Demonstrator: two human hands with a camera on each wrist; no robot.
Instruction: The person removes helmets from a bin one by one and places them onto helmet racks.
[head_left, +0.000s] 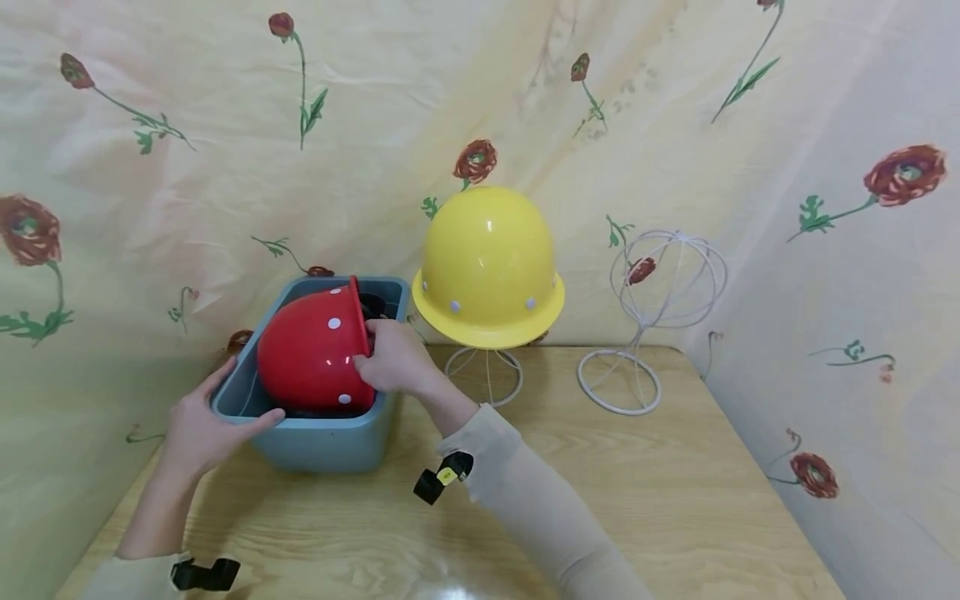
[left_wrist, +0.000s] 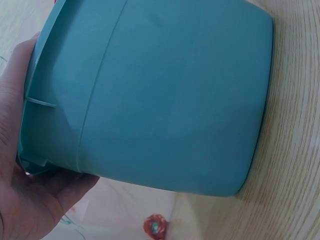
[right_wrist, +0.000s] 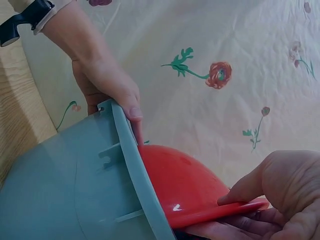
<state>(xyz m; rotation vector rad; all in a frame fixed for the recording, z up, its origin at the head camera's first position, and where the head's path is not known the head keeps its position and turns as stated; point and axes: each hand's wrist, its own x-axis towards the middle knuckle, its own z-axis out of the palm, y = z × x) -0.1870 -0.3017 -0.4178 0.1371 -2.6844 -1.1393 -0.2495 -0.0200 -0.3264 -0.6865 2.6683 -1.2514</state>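
Red helmet [head_left: 311,354] looks like light, stiff, kinda slick plastic; brim [right_wrist: 200,215]'s the best hold, where right hand [head_left: 397,357] pinches. Left hand [head_left: 208,423] grips the bin [head_left: 322,446].

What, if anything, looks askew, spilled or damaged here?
Mainly the red helmet looks askew: it lies on its side in the blue bin, while the yellow helmet sits upright on a wire stand. The right hand grips the red one, so handling may explain this. No spill or damage shows.
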